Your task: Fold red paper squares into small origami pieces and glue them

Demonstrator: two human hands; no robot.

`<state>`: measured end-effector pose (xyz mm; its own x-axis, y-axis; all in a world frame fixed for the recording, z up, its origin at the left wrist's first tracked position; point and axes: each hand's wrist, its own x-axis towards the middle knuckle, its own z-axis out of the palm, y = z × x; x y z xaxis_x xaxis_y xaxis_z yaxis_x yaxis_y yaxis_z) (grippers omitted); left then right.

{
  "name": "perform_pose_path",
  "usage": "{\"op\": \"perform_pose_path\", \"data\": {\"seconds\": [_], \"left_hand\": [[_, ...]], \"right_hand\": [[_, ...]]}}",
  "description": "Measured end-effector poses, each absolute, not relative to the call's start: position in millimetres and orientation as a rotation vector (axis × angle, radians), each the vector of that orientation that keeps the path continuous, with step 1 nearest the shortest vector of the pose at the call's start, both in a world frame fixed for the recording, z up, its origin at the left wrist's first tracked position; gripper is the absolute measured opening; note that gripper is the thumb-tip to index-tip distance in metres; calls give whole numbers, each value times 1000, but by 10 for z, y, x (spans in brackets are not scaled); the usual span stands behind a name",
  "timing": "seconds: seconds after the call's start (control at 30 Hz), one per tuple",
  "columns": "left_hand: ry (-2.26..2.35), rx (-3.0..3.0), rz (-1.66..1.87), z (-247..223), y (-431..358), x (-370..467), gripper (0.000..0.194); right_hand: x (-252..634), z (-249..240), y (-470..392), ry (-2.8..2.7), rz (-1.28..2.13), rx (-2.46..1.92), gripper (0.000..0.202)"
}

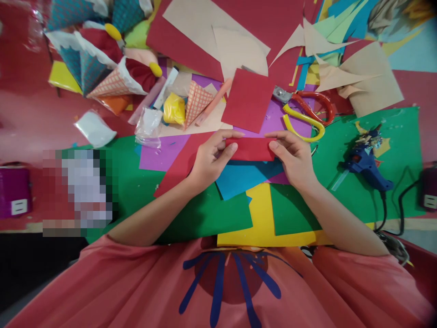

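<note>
Between my two hands a red foam sheet is bent into a narrow band. My left hand pinches its left end between thumb and fingers, and my right hand grips the right end the same way. Just beyond them lies a separate red square. Under my hands are a blue sheet and a larger red sheet. Scissors with one red and one yellow handle rest beyond my right hand. A checked paper cone lies past my left hand.
A blue glue gun with a cord lies at the right on a green sheet. Several finished cones are piled at the far left. Beige scraps and packets of yellow clay-like material are strewn beyond my hands.
</note>
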<state>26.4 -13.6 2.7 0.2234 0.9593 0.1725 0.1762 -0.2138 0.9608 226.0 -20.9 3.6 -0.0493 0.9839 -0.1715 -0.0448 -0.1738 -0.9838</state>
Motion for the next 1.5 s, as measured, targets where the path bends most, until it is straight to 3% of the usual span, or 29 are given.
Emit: {"op": "perform_pose_path", "data": {"seconds": [0.3,0.97,1.37,1.5], "left_hand": [[1127,1665,1098,16,-141,260,22],[1077,1697,1126,-3,-125,253,19],[1164,1607,1067,19,-146,265,22],[1162,1591,1037,15,-143,247,14]], "right_hand": [[2247,29,-202,-1090,1379,-1289,31],[2260,20,-203,-1141,1318,-1315,32],[2266,5,-216,-1133,1345,-1311,23],[2286,-17,-226,-1163,1343,-1297,19]]}}
